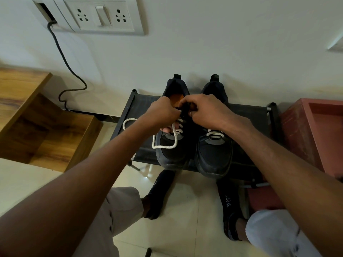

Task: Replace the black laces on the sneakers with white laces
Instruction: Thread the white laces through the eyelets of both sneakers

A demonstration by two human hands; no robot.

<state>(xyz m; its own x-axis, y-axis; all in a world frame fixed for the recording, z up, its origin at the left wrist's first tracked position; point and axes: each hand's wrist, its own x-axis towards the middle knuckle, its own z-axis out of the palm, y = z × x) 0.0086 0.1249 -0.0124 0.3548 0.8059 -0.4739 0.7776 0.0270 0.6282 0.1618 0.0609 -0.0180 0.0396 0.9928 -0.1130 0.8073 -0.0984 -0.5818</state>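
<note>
Stuff around the black rack [246, 112]
wall socket panel [104, 15] up above-left of it, wooden step [46, 127] left, red box [315, 130] right beside it

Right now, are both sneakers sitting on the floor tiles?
No, both sneakers stand side by side on the black rack, with the left hand and right hand working at the left one's laces.

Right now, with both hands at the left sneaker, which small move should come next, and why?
Probably pull the slack white lace through the upper eyelets: it loops loose over the left sneaker while both the left hand and the right hand pinch near its top.
</note>
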